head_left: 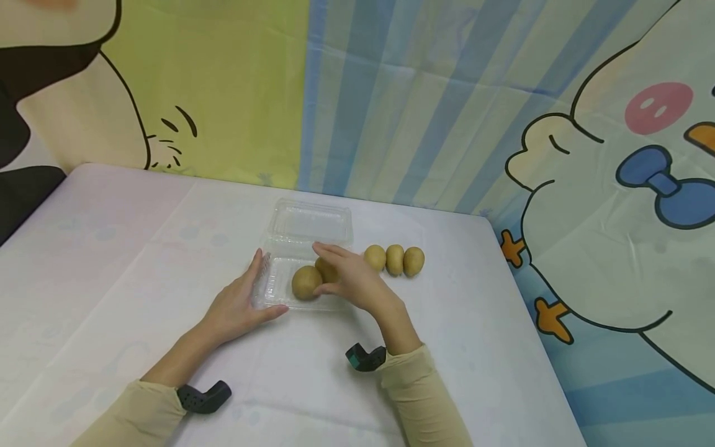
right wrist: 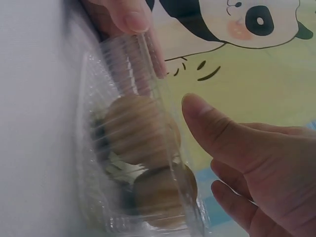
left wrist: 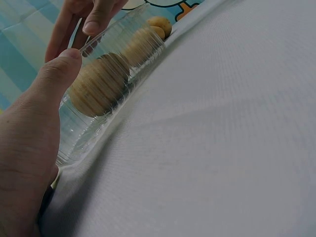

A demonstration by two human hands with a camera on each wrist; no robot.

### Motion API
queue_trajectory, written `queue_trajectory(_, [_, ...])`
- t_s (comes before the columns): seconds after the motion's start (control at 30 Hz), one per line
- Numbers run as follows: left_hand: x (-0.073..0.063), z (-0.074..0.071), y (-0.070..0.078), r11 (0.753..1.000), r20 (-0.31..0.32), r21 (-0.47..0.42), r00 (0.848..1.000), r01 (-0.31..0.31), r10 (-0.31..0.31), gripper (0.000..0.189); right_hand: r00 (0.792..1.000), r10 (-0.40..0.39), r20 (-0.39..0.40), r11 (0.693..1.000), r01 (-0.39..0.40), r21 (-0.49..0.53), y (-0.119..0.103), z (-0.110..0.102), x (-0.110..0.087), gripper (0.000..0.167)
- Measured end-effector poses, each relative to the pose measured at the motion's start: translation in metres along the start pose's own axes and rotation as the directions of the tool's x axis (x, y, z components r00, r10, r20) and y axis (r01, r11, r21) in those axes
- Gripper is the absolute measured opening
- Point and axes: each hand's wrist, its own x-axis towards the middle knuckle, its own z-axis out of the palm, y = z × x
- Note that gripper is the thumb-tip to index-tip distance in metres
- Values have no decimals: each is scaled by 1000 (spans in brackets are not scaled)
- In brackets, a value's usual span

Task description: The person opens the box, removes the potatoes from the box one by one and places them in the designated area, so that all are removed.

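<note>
Right of the box (head_left: 279, 277), three potatoes (head_left: 395, 260) lie in a left-to-right row nearer the right hand (head_left: 357, 279), thumb and fingers parted at two boxed potatoes (head_left: 306, 283), while the left hand (head_left: 236, 309) splays against the box's left end.

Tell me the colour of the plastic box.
The plastic box is clear and colourless, with ribbed sides; the left wrist view shows it best.
</note>
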Motion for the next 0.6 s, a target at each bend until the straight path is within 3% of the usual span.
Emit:
queue_trajectory(0.2, [0, 1, 0, 1000, 3, -4, 1000, 1, -1, 119, 999, -13, 48, 1000, 12, 23, -2, 7, 4, 82])
queue_trajectory(0.6, [0, 0, 1, 1000, -3, 6, 1000, -13, 13, 119, 997, -37, 62, 993, 44, -109, -5, 15, 6, 77])
